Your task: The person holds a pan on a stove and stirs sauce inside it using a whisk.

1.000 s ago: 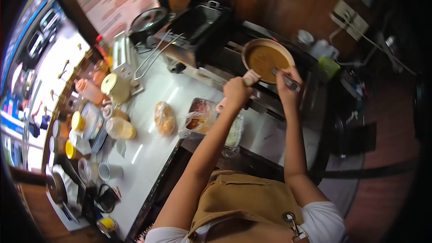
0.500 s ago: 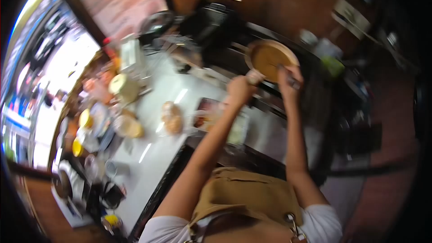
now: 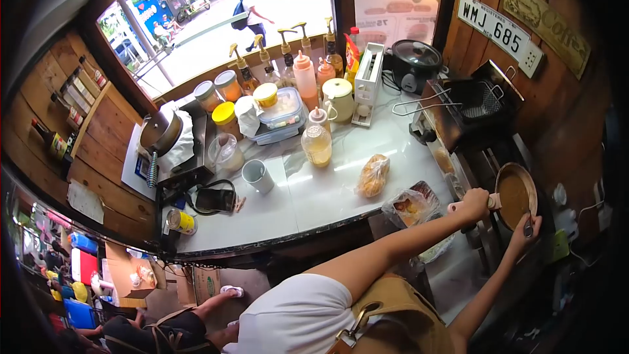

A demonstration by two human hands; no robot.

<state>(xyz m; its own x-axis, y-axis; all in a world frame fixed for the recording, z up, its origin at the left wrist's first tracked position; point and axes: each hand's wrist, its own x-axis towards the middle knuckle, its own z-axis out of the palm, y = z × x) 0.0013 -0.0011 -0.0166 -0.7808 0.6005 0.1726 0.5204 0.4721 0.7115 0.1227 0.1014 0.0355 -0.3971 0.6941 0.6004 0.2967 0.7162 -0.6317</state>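
Observation:
At the right, a pan [image 3: 532,198] with a pale rim holds smooth brown sauce [image 3: 511,204]. My left hand [image 3: 476,204] is closed around the pan's handle [image 3: 494,201]. My right hand [image 3: 526,235] grips a metal utensil [image 3: 528,228] at the pan's near edge; its shiny rounded handle end shows, but its lower end cannot be made out. Left of my left hand lie a clear plastic bag of reddish-brown food [image 3: 410,207] and a bagged bundle of buns [image 3: 373,176].
A deep fryer [image 3: 481,101] with a wire basket and a black slow cooker [image 3: 415,62] stand behind. The white counter [image 3: 288,210] carries squeeze bottles [image 3: 317,144], jars, a grey cup [image 3: 257,176] and pump bottles. A seated person's leg [image 3: 216,301] shows at lower left.
My view has swung to the left, so the pan and both hands now sit farther right and the window and shelves show. Both hands keep their grips at the pan.

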